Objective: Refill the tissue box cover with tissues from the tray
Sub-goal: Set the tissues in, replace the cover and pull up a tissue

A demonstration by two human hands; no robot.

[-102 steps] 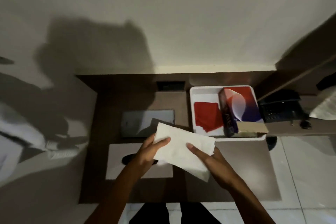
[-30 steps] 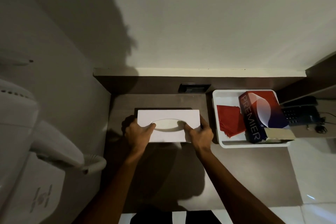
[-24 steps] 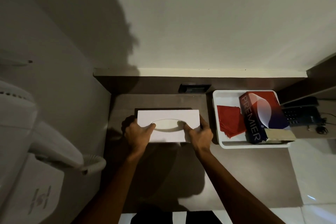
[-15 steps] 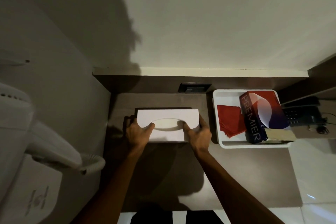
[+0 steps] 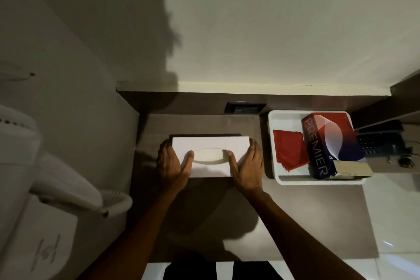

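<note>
The white tissue box cover (image 5: 210, 143) lies flat on the brown counter (image 5: 284, 211), its oval slot facing up with pale tissue showing in it. My left hand (image 5: 171, 162) grips the cover's left end, thumb at the slot's left edge. My right hand (image 5: 247, 166) grips the right end, thumb at the slot's right edge. To the right stands the white tray (image 5: 271, 143), holding a red and navy tissue carton (image 5: 327, 145) with an open end flap and a torn red piece of packaging (image 5: 289, 151).
A wall-mounted white hair dryer (image 5: 45, 166) juts out at the left. A dark telephone (image 5: 379, 141) sits on a shelf right of the tray. A dark socket plate (image 5: 245, 108) is set in the back panel. The wall rises behind the counter.
Since 3.4 s ago the loose tissue stack I held is out of sight and both hands hold the cover. Over the last second the hands and cover have barely moved.
</note>
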